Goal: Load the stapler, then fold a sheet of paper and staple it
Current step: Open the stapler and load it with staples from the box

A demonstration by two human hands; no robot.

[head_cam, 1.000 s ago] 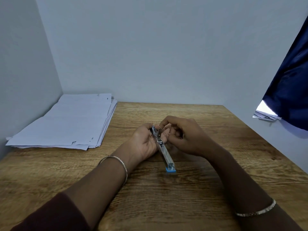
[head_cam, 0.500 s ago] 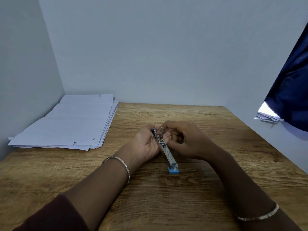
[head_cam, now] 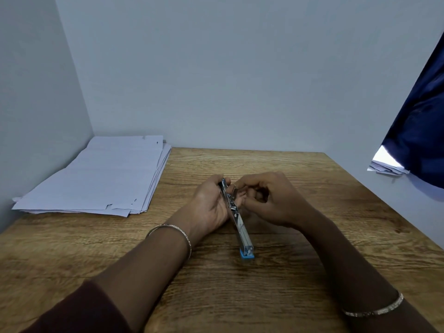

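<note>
Head view: your left hand [head_cam: 211,207] grips the stapler [head_cam: 236,218] over mid-table [head_cam: 240,296], blue end toward you. Your right hand [head_cam: 271,200] pinches at its metal top. The paper stack [head_cam: 96,179] lies far left. No writing is legible.

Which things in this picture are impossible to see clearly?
- Head view: staples inside the stapler: too small to tell.
- What the right hand pinches: hidden by its curled fingers.
- Papers at right: covered by dark blue cloth, which the frame edge cuts off.
</note>
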